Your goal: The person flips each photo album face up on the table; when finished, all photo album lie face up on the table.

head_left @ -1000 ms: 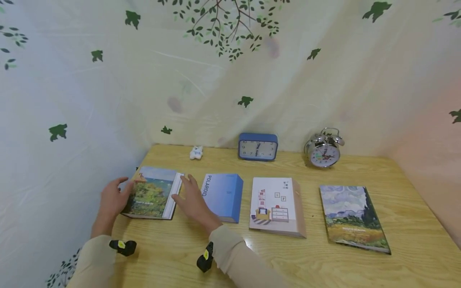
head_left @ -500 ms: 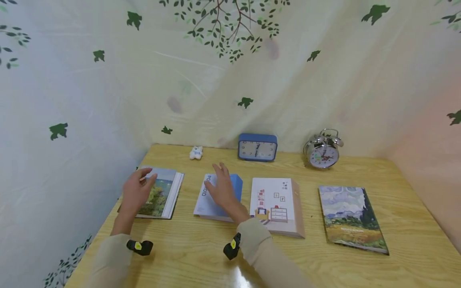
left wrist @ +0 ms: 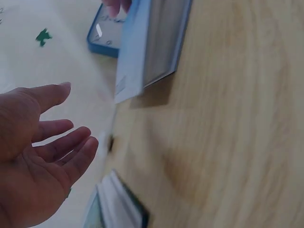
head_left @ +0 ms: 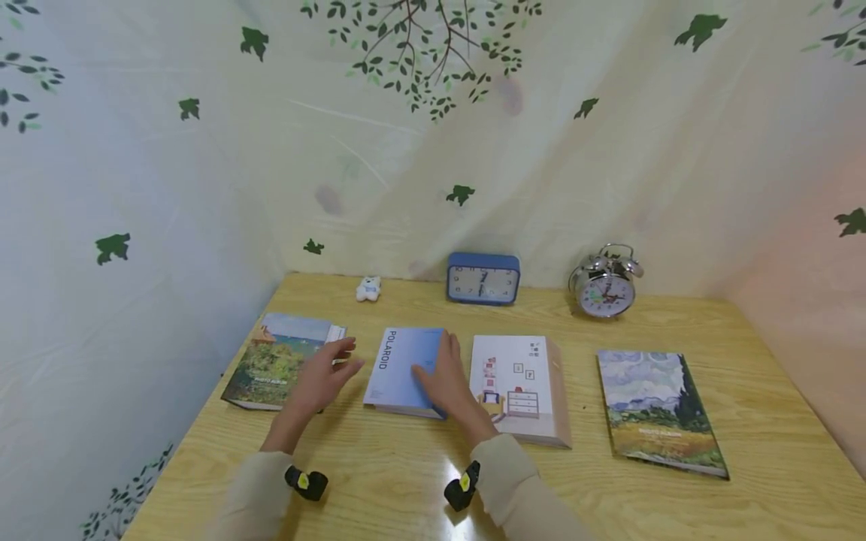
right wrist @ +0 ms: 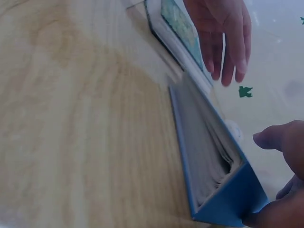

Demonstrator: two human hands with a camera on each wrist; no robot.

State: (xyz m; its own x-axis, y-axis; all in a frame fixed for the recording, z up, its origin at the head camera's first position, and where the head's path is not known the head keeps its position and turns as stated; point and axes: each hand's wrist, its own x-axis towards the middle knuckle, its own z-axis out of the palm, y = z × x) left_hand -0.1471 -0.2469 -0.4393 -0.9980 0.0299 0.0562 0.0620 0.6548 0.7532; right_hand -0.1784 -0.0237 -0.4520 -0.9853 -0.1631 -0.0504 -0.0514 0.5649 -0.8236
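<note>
A blue photo album marked POLAROID lies flat on the wooden table. My right hand is at its right side, fingers along the spine and thumb over the cover. In the right wrist view the fingertips meet the blue spine, while the thumb stands off the cover. My left hand hovers with spread, relaxed fingers between that album and a landscape-painting photo album on the left, overlapping the latter's right edge. The left wrist view shows this left hand holding nothing.
Right of the blue album lie a white album with a room drawing and another painted photo album. Along the back stand a small white bear figure, a blue rectangular clock and a silver twin-bell alarm clock.
Both hands have left the left photo album and moved right. The right hand has come down at the blue album's spine; the left hand now hovers short of its left edge.
</note>
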